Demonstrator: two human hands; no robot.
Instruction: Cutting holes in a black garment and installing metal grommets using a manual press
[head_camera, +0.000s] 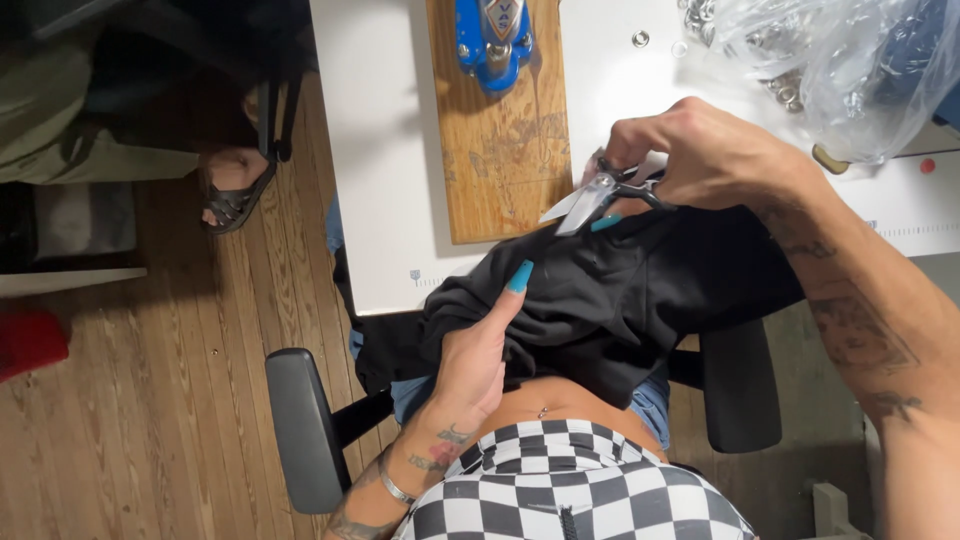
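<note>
Black fabric (620, 290), a soft bunched garment, lies over the near edge of the white table (385, 180) and spills down into the person's lap. Everything else sits around this cloth. On its left side the left hand (478, 355) grips a fold, fingers curled into the material and the thumb stretched up along it, its long turquoise nail pointing toward the table. Above the cloth's upper edge the right hand (705, 155) is closed around the dark handles of small scissors (598, 195), whose silver blades are parted slightly and point left, the tips just above the fabric's top edge; whether they touch it cannot be told. Beyond the fabric, farther onto the table, lies a wooden board (505, 130) bearing a blue hand press (493, 40) at its far end. Up and to the right of the cloth, a clear plastic bag (850, 60) holds metal eyelets, and a few loose eyelets (641, 39) lie on the table beside it. Left of the fabric, off the table, a sandalled foot (232, 190) of another person rests on the wooden floor (150, 400). Black chair armrests (300, 430) flank the lap below the cloth.
</note>
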